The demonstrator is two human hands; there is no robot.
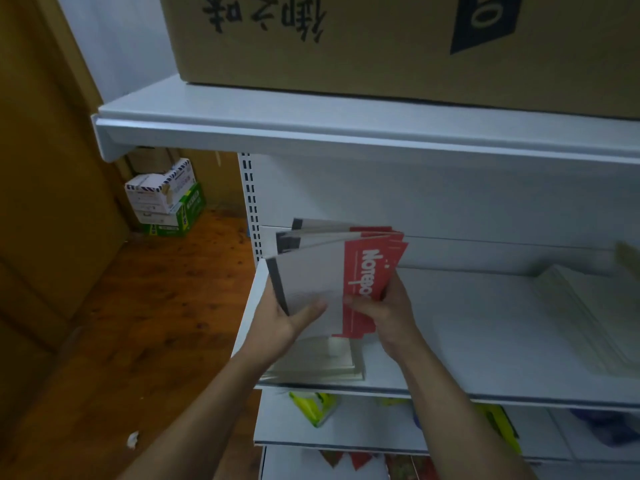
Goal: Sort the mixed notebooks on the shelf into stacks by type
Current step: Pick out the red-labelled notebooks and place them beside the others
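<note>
Both hands hold a fanned bunch of white-and-red notebooks upright over the left end of the white shelf. Each has a grey spine and a red band printed "Notebook". My left hand grips the bunch at its lower left, thumb across the front cover. On the red band at the lower right, my right hand pinches the bunch. Under the bunch a low stack of pale notebooks lies flat on the shelf. Another flat pale stack sits at the shelf's right end.
A large cardboard box fills the upper shelf. Lower shelves hold yellow-green packets and other goods. Small cartons are piled on the wooden floor to the left, beside a wooden door.
</note>
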